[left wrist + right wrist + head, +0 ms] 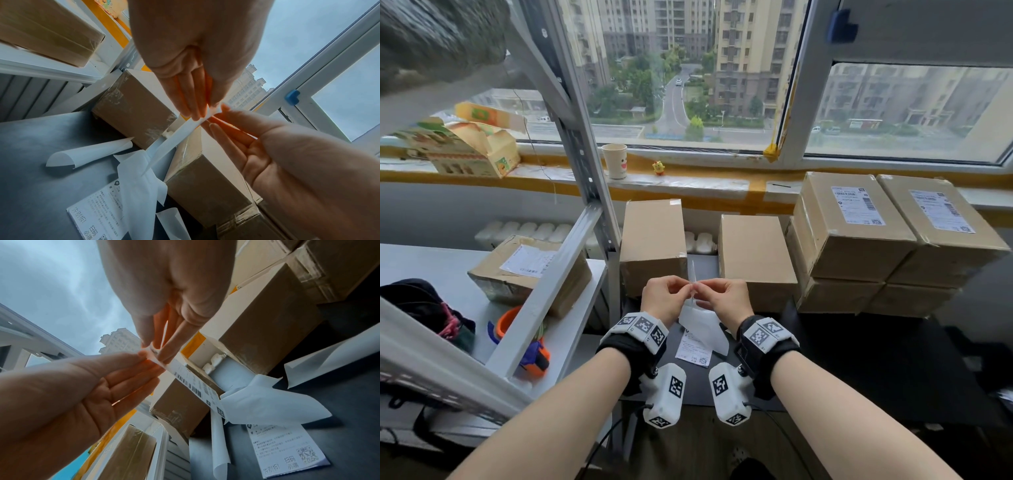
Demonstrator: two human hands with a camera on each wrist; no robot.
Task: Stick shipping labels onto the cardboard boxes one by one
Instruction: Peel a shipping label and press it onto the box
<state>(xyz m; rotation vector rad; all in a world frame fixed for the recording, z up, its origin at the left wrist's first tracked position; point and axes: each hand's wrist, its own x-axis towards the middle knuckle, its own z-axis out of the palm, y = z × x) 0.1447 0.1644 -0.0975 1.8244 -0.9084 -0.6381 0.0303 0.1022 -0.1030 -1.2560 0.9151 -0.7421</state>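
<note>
Left hand: the left hand [665, 299] is pinching the top corner of the shipping label [192, 384] between thumb and fingertips, with the other fingers lying out straight.
Right hand: the right hand [726, 298] is pinching the same corner from the other side, so the two hands are touching at the tips and seem to be picking the sticker from its backing.
Label: it is hanging edge-on in the air between the hands, above the black table [859, 359], just in front of the two plain boxes.
How it will handle: it looks very light, thin and floppy, and it will probably curl and stick to itself, so it is best held by the corners and edges, with fingers off the sticky side.
Backing papers: peeled white sheets [90, 151] are lying curled on the table under the hands, beside a printed slip [694, 348].
Plain boxes: the near-left box [652, 240] and the box beside it [755, 253] are sitting shut and taped, with no label on top, so one of them is likely next.
Done boxes: the stacked boxes [859, 219] on the right are shut too, and the two on top are already wearing labels.
What is inside: it cannot be told, since every box is closed.
Shelf: another labelled box [530, 270] is resting on the shelf to the left.
</note>
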